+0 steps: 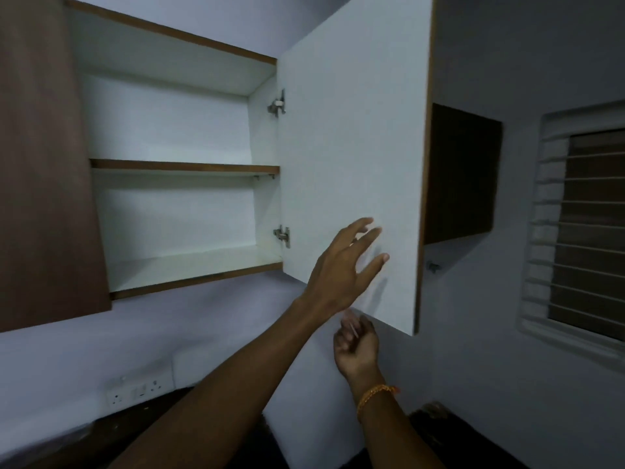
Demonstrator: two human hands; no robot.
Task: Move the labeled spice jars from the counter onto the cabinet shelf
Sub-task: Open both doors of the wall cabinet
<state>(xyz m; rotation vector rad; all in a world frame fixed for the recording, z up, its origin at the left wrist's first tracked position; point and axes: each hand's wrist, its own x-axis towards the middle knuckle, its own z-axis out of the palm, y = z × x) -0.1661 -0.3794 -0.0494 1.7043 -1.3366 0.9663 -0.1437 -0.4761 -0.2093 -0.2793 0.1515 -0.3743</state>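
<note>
No spice jars are in view. The wall cabinet stands open, with a bare middle shelf and a bare white bottom shelf. Its white door is swung out to the right. My left hand is raised with its fingers spread, flat against the lower inside face of that door, and it holds nothing. My right hand, with an orange bracelet on the wrist, is blurred just under the door's bottom edge, its fingers curled and nothing visible in them.
A closed brown cabinet door hangs on the left. Another brown cabinet is behind the open door. A barred window is on the right wall. A wall socket sits above the dark counter.
</note>
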